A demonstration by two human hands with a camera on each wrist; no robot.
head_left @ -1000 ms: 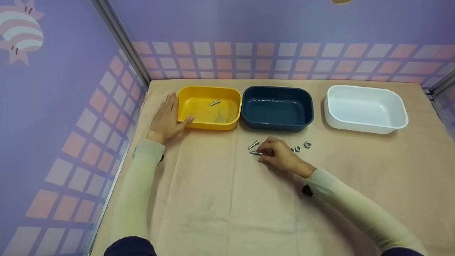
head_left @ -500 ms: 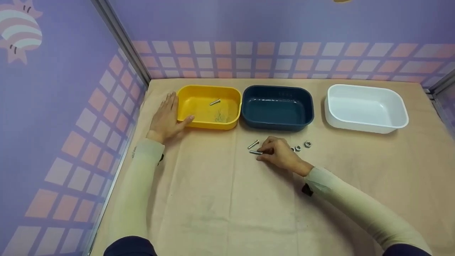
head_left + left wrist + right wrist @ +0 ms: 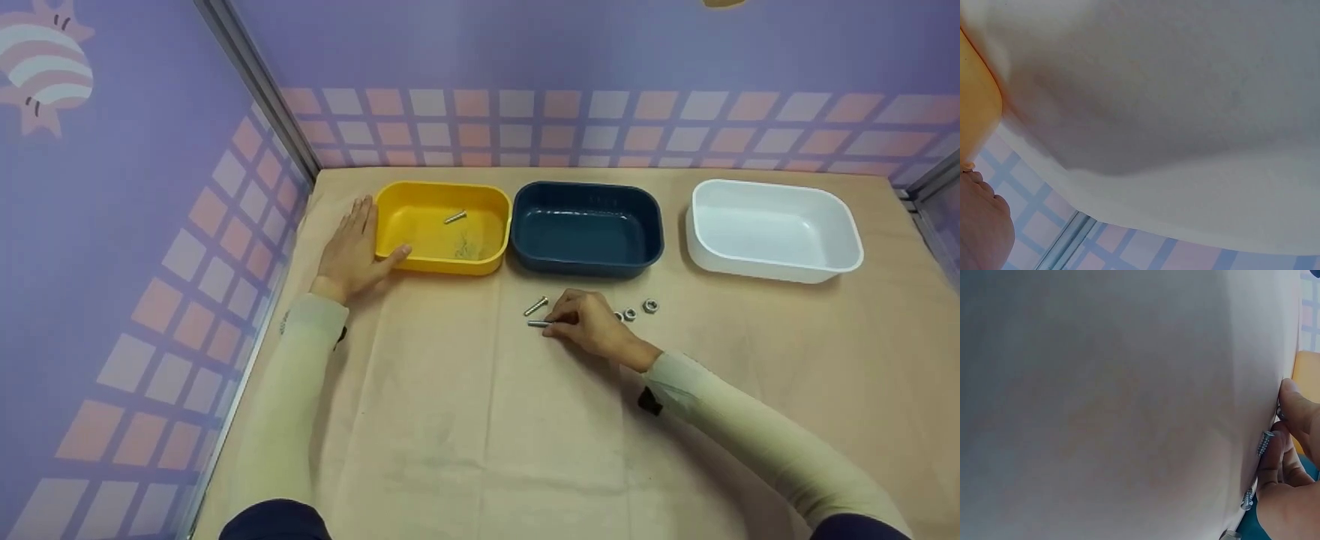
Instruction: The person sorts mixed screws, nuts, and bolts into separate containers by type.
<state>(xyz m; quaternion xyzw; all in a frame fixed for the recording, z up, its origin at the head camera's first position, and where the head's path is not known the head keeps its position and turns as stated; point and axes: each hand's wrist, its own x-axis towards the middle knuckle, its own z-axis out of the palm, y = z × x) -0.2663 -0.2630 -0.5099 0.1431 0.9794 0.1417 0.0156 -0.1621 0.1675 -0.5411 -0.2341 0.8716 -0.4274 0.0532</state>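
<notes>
My left hand (image 3: pixel 351 251) lies with straight fingers along the left side of a yellow bin (image 3: pixel 450 265), its thumb over the front rim; in the left wrist view part of the hand (image 3: pixel 982 219) shows beside the yellow wall (image 3: pixel 977 95). Inside that bin rests one silver screw (image 3: pixel 455 217). At the middle of the cloth, my right hand (image 3: pixel 592 326) pinches a silver screw (image 3: pixel 538 323) between thumb and fingers, low over the cloth. Just behind it lies another screw (image 3: pixel 536 306). The right wrist view shows the fingers (image 3: pixel 1292 467) close to a threaded screw (image 3: pixel 1265 443).
A dark blue bin (image 3: pixel 587 265) stands beside the yellow one, with a white bin (image 3: pixel 772 268) farther right. Several nuts (image 3: pixel 650 306) lie on the cloth to the right of my right hand, one partly hidden by it. Patterned panels (image 3: pixel 480 45) border the table's back and sides.
</notes>
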